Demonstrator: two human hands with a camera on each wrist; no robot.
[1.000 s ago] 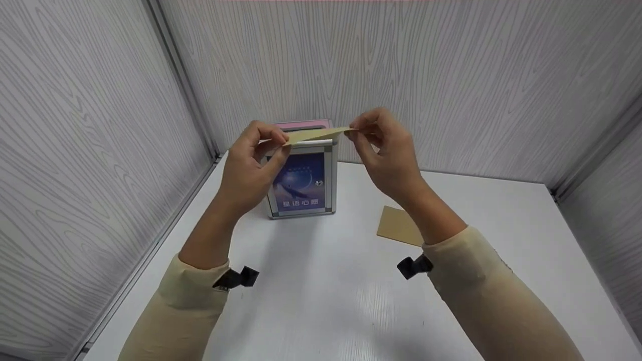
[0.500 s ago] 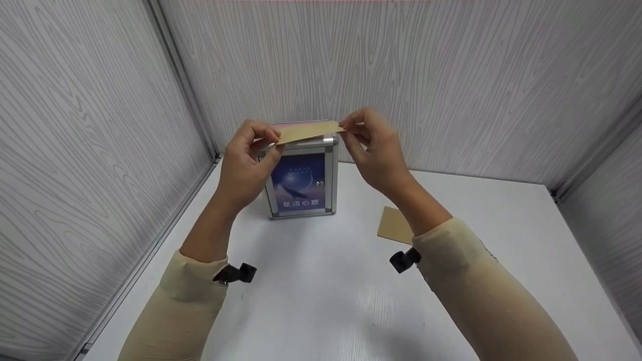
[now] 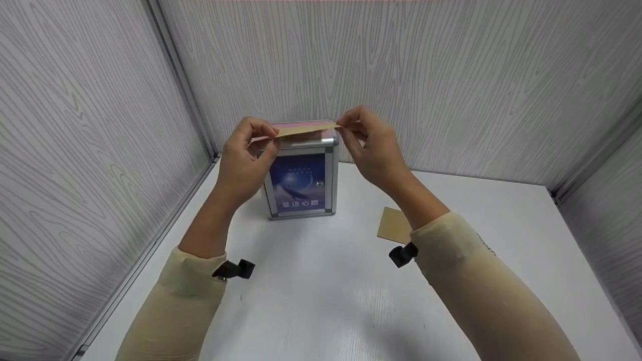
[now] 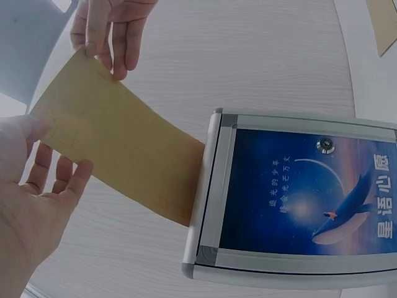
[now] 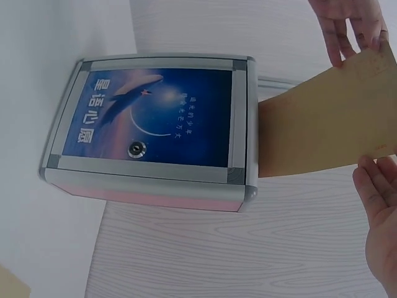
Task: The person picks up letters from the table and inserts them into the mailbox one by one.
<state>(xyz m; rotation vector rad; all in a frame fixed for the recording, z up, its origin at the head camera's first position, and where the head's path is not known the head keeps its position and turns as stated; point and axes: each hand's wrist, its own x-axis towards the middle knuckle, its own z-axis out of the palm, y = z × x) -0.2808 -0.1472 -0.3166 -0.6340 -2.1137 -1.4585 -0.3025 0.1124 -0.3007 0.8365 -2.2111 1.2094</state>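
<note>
A brown paper envelope (image 3: pixel 303 131) is held between my two hands above the top of a suggestion box (image 3: pixel 301 150). My left hand (image 3: pixel 244 160) pinches its left edge and my right hand (image 3: pixel 373 150) its right edge, thumbs below. In the left wrist view the envelope (image 4: pixel 124 130) bends slightly, and its lower end passes behind the box's front top rim (image 4: pixel 205 186). Whether that end is inside a slot is hidden. The box stands upright, with silver framing, pink sides and a blue whale picture (image 5: pixel 149 118) with a keyed lock (image 5: pixel 137 149) on its front.
Another brown envelope (image 3: pixel 393 225) lies flat on the white table (image 3: pixel 321 301), right of the box and partly behind my right forearm. Pale wood-grain panels (image 3: pixel 426 75) enclose the table at the back and both sides.
Both hands have moved slightly left with the envelope, the right one more. The envelope's tilt has changed, and it now appears as a narrow strip over the box top. The box has stayed put.
</note>
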